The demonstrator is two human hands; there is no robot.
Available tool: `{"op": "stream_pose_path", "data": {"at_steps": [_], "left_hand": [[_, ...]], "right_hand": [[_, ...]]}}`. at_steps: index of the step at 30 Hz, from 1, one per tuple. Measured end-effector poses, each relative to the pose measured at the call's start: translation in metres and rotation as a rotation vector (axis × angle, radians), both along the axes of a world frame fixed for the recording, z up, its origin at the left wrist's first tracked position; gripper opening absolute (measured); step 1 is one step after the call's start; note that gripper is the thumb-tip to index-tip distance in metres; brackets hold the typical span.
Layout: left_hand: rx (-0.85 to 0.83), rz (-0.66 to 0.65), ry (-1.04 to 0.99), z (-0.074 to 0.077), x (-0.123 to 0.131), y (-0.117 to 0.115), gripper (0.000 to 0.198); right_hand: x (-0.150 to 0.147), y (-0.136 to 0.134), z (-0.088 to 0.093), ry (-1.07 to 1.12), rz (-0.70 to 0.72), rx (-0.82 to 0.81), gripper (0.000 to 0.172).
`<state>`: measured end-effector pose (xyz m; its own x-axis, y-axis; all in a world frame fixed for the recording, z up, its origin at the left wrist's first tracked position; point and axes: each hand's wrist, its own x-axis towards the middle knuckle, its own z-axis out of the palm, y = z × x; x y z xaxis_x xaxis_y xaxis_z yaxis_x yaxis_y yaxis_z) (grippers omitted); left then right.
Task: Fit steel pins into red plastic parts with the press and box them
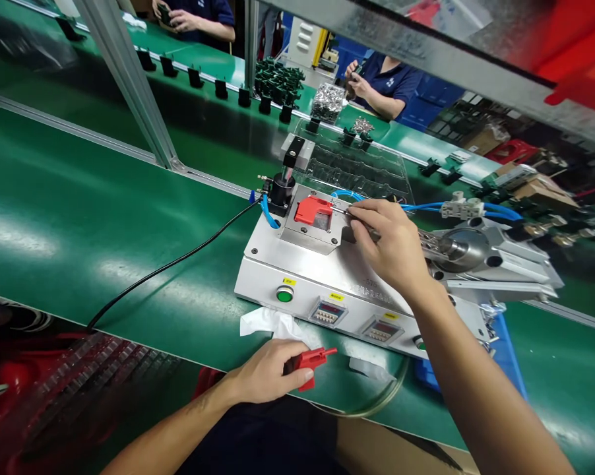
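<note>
My left hand (270, 376) is closed around a small red plastic part (311, 361) near the front edge of the green bench. My right hand (389, 244) reaches over a grey metal machine (337, 277), its fingers pinched on a thin metal pin beside a second red plastic part (313, 210) seated in the machine's fixture plate. A black cylinder (281, 191) stands at the plate's back left corner.
A black cable (169, 267) runs left across the green belt (80, 218). White tissue (272, 324) lies before the machine. A pneumatic cylinder (475, 254) and blue hoses sit right. Clear trays (357, 168) lie behind. Two other people work across the line.
</note>
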<state>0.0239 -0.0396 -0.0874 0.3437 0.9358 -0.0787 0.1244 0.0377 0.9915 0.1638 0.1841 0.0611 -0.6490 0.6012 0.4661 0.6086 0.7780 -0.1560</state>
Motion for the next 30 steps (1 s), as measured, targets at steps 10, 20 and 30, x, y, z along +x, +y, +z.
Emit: {"op": "stream_pose_path", "data": {"at_steps": [10,20,30], "left_hand": [[0.043,-0.03,0.046,-0.002,0.001,0.002,0.019],[0.021,-0.019,0.061,-0.002,0.003,0.001,0.014],[0.034,-0.01,0.087,-0.005,0.004,-0.002,0.013]], "right_hand": [[0.004,-0.013,-0.004,-0.017,0.054,0.056,0.027],[-0.031,-0.001,0.011,-0.024,0.087,-0.119,0.026],[-0.051,0.003,0.032,-0.006,0.086,-0.11,0.021]]}}
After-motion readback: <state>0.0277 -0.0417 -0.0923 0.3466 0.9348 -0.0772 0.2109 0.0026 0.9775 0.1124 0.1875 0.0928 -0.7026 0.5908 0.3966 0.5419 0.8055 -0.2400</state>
